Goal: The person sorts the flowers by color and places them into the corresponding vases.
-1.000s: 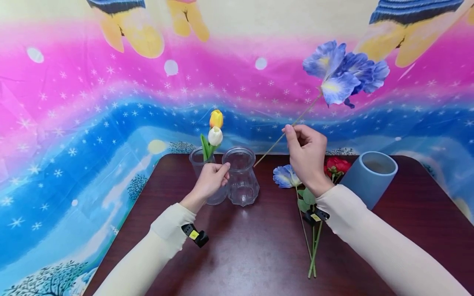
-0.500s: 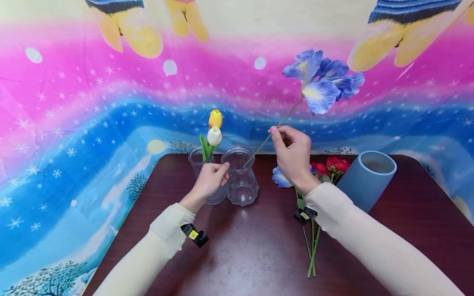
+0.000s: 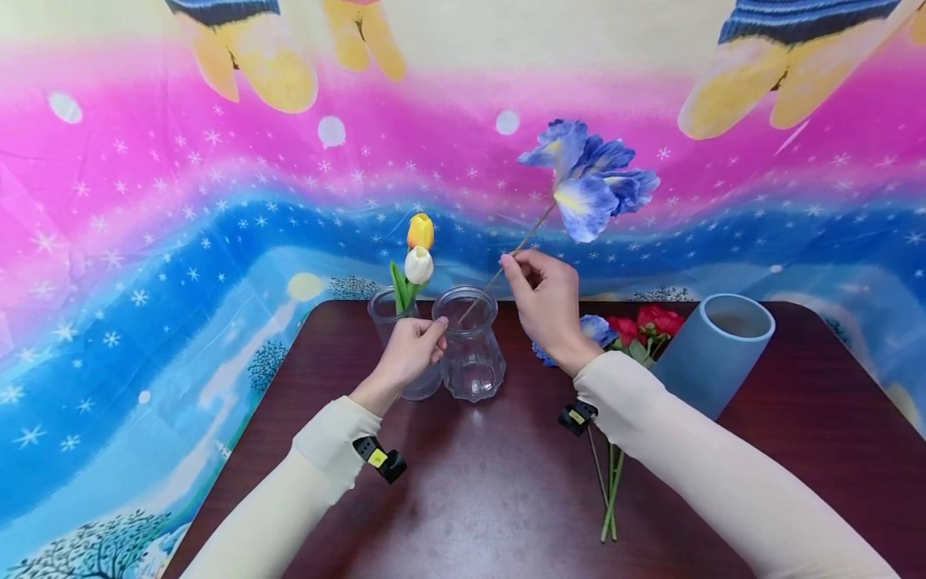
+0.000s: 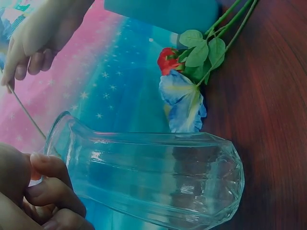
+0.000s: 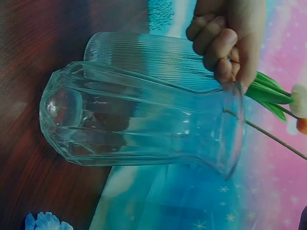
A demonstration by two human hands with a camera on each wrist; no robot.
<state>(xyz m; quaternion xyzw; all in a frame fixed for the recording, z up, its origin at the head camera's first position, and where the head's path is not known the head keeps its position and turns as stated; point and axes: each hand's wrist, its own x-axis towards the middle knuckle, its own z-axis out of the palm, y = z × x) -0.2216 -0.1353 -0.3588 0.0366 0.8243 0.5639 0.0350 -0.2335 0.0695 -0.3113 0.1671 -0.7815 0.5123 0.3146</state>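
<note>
My right hand (image 3: 546, 304) pinches the thin stem of a blue artificial iris (image 3: 586, 185) between thumb and fingertips. The bloom leans up to the right. In the right wrist view, the stem's lower end (image 5: 264, 131) is just inside the mouth of a clear, flared glass vase (image 3: 473, 366). The fingers of my left hand (image 3: 408, 352) are curled at the vase's left rim, which they pinch. Partly hidden behind that hand is a second clear vase (image 3: 421, 386), ribbed and straight-sided. A yellow tulip (image 3: 420, 232) and a white tulip (image 3: 419, 265) stand in it.
On the right of the dark wooden table (image 3: 492, 490) lie red flowers (image 3: 660, 320) and another blue flower (image 3: 596, 328), their stems pointing towards me. A blue-grey vase (image 3: 712, 362) stands beside them, partly behind my right sleeve. A printed cloth (image 3: 463, 177) hangs behind.
My right hand has moved left and slightly down with the blue iris, and the stem's end has passed from beside the flared vase into its mouth. My left hand stays in place.
</note>
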